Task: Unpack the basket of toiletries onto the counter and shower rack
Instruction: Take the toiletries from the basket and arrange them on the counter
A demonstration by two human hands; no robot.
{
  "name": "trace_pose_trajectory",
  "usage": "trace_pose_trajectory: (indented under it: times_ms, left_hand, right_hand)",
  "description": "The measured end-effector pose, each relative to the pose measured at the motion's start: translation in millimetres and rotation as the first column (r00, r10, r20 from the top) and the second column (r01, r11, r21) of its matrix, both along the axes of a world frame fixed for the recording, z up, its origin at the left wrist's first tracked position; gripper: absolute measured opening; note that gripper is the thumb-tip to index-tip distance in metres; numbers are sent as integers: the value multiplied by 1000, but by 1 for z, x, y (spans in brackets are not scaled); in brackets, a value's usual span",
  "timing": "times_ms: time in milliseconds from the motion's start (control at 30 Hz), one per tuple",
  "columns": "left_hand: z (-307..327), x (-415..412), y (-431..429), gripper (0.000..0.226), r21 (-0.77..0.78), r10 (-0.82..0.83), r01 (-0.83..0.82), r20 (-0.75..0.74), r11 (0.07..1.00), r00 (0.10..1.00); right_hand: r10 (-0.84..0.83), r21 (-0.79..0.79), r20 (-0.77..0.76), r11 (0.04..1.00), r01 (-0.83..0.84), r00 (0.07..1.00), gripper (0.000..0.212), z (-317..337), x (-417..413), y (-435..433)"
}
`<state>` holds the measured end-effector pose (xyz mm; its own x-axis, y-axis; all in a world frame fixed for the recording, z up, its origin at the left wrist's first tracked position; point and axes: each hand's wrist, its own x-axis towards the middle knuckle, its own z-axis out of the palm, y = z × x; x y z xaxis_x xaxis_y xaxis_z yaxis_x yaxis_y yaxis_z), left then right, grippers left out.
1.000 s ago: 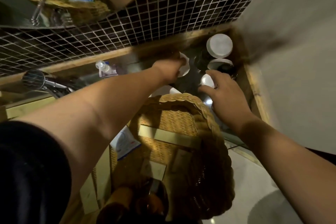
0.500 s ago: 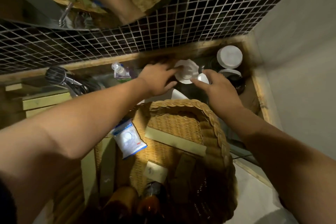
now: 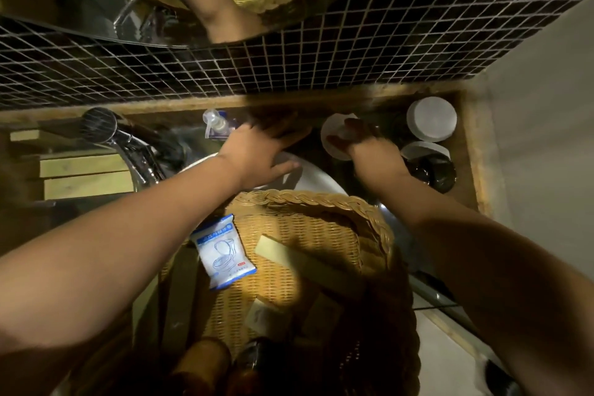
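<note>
The wicker basket [image 3: 369, 222] stands in front of me, against the sink. Inside lie a blue and white packet [image 3: 221, 251], pale bars [image 3: 289, 254] and amber bottles [image 3: 205, 363] at the near end. My right hand [image 3: 366, 148] reaches past the basket rim to the counter, where its fingers and thumb curl round a white round dish [image 3: 331, 132]. My left hand [image 3: 257, 151] hovers over the counter just left of the dish with its fingers stretched out and blurred, holding nothing.
Two white-lidded jars [image 3: 430, 119] and a dark jar [image 3: 432, 170] fill the counter's right corner by the wall. A clear pump bottle [image 3: 217, 125] stands left of my left hand. A chrome faucet [image 3: 103, 128] and the white sink rim [image 3: 315, 177] lie behind the basket.
My left hand has let go of the white dish and drawn slightly left. My right hand has moved forward and closed on that dish.
</note>
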<state>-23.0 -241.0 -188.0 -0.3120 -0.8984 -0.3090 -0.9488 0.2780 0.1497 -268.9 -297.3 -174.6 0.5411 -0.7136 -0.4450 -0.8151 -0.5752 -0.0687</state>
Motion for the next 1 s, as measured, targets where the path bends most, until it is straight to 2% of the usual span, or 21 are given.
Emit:
trace_pose_trajectory:
  times_ms: [100, 200, 300, 433, 567, 733, 800, 900, 1000]
  left_hand:
    - [-1, 0, 0, 72, 0, -20, 20, -1, 1000, 1000]
    - [2, 2, 1, 74, -1, -21, 21, -7, 1000, 1000]
    - [5, 2, 1, 73, 9, -12, 13, -14, 1000, 1000]
    - [1, 0, -1, 72, 4, -27, 27, -14, 1000, 1000]
    - [-2, -4, 0, 79, 25, -45, 45, -6, 999, 999]
    - [2, -3, 4, 73, 94, 55, -53, -19, 994, 998]
    - [9, -3, 6, 69, 121, 106, -96, -78, 988, 991]
    - [23, -5, 11, 63, 138, 191, -161, -241, 977, 952]
    - [44, -7, 19, 62, 111, 191, -166, -275, 980, 942]
  right_hand:
    - [-27, 55, -59, 998, 30, 998, 60, -11, -5, -1]
    - [-128, 97, 113, 988, 117, 985, 50, -28, -9, -4]
    - [-182, 94, 208, 982, 165, 961, 59, -36, -9, -5]
    - [18, -69, 193, 998, -5, 981, 89, -31, -21, 4]
    - [61, -49, 143, 997, -54, 988, 74, -32, -31, 12]
    - [10, 15, 116, 1000, -12, 993, 69, -29, -35, 16]
    - [1, 7, 123, 1000, -2, 992, 69, -22, -30, 17]
    - [-4, -33, 126, 999, 8, 992, 76, -5, -27, 15]
    - [-38, -82, 132, 995, 49, 991, 74, 19, -25, 15]
